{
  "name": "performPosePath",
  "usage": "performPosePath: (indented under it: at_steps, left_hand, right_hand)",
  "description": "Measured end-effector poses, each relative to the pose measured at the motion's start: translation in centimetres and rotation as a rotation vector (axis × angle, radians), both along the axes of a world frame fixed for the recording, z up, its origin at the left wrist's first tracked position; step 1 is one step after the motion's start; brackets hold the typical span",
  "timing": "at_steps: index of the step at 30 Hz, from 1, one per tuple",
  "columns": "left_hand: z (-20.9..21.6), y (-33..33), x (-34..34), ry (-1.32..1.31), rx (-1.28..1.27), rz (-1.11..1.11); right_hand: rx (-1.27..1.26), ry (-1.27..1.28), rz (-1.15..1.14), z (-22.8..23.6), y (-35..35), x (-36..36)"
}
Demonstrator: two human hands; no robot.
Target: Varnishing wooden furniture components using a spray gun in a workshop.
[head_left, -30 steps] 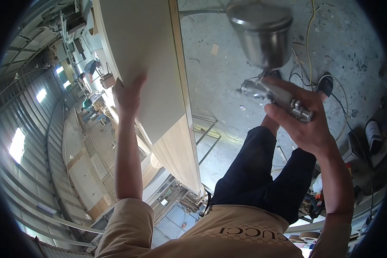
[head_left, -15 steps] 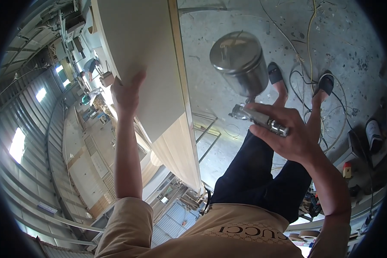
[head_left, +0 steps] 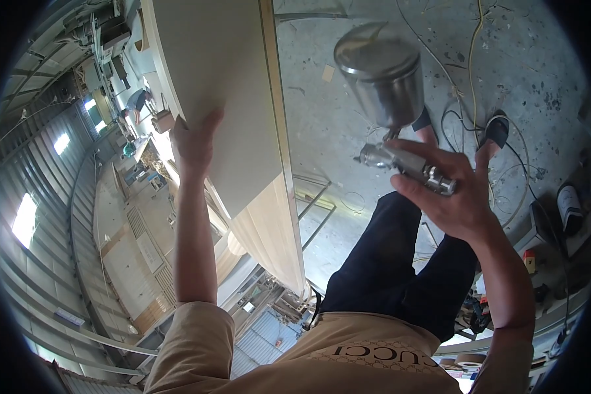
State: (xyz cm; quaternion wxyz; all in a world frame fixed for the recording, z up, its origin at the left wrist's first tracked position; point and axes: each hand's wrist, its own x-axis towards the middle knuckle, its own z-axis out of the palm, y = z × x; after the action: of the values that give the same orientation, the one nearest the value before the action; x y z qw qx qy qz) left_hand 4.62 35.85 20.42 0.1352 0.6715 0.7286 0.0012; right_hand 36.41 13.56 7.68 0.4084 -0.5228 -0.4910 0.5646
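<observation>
My right hand (head_left: 446, 190) is wrapped round a silver spray gun (head_left: 407, 164), whose nozzle points left toward a long panel. A shiny metal paint cup (head_left: 381, 75) with a lid stands on top of the gun, tilted a little. At the left edge of the grey-faced panel (head_left: 236, 157), my left hand (head_left: 196, 148) takes hold, thumb lying on the face; the other fingers are mostly hidden past the edge. A pale wood-grained surface (head_left: 269, 226) lies at the panel's near end, and a yellowish wooden strip (head_left: 274, 85) runs along its right side.
Thin hoses and cables (head_left: 473, 79) cross the speckled concrete floor (head_left: 348, 39) around my sandalled feet. A metal frame (head_left: 318, 217) stands beside the panel. Shoes (head_left: 569, 209) lie at the far right. Another person (head_left: 136, 102) is far off in the workshop at upper left.
My right hand has carried the spray gun slightly up and to the right, away from the panel. My left hand and the panel stay in place.
</observation>
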Motion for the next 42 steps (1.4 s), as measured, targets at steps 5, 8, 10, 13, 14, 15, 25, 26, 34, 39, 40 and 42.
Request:
performPosePath:
  at_steps: [5,8,10,13,14,15,25,26,34,39,40,42]
  left_hand:
    - [0.5,-0.4,0.5,0.128,0.003,0.028]
    - [-1.9,-2.3,-0.9,0.149,0.029,0.015]
    - [-2.7,-3.2,-0.2,0.026,-0.014,0.024]
    - [-1.0,-2.0,-1.1,0.055,0.009,-0.002]
    - [-1.0,-1.9,-1.3,0.026,0.032,0.000]
    - [-0.9,-1.7,-1.2,0.041,0.001,0.002]
    - [-0.5,-1.5,-1.0,0.085,-0.093,-0.026]
    - [-1.1,-1.4,-1.0,0.016,-0.095,-0.067]
    - [1.1,-5.1,-3.5,-0.140,0.001,0.009]
    - [1.1,-6.7,-5.0,-0.215,0.014,0.044]
    - [0.7,-7.3,-5.7,-0.215,0.045,0.053]
    - [1.1,-7.9,-6.4,-0.247,0.038,0.075]
  right_hand:
    - [-0.094,0.284,-0.193,0.5,1.4,1.3]
    - [-0.214,0.305,-0.188,-0.3,1.2,2.2]
    - [-0.189,0.324,-0.256,-1.1,1.1,3.0]
    - [-0.162,0.278,-0.356,0.8,2.2,3.4]
    - [-0.205,0.263,-0.352,1.5,2.3,4.0]
    - [-0.255,0.246,-0.354,2.2,2.0,4.6]
    - [-0.105,-0.086,-0.507,1.9,-7.0,7.5]
    - [-0.101,-0.130,-0.545,2.6,-8.3,7.6]
    - [0.115,-0.288,-0.119,0.4,-15.9,12.4]
    - [-0.188,0.131,-0.467,1.3,-15.4,12.4]
    - [-0.181,0.166,-0.486,1.0,-15.3,12.7]
    - [-0.170,0.233,-0.545,-0.7,-15.9,13.7]
